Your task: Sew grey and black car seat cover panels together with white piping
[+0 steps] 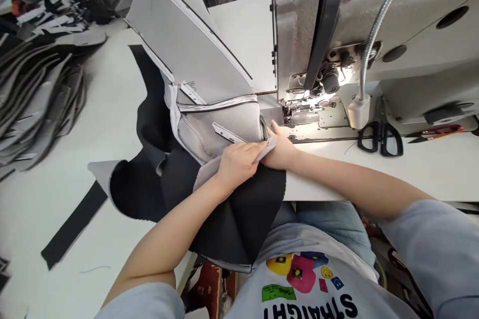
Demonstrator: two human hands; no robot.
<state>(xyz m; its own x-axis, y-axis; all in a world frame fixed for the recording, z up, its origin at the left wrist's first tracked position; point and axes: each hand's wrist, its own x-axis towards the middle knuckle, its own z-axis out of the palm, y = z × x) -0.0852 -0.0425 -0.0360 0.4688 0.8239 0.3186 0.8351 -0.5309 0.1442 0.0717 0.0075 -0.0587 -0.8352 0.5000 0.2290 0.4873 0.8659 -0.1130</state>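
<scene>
A large sewn piece of grey padded fabric [198, 40] with black backing cloth [239, 209] lies across the table, its seams and pale edging strips turned upward. My left hand [239, 163] is closed on a folded grey edge of it. Close beside, my right hand [280, 149] grips the same edge from the right, its thumb pointing up and part of its fingers hidden under the fabric. Both hands are just left of and in front of the sewing machine's lit needle area [303, 109]; the fabric edge appears apart from the needle.
The sewing machine [404, 25] fills the upper right, with a braided lamp cable [385, 5]. Black-handled scissors [380, 137] and orange thread snips [437, 133] lie at the right. Stacked grey pieces [37, 99] and a black strip [73, 227] occupy the left of the white table [123, 254].
</scene>
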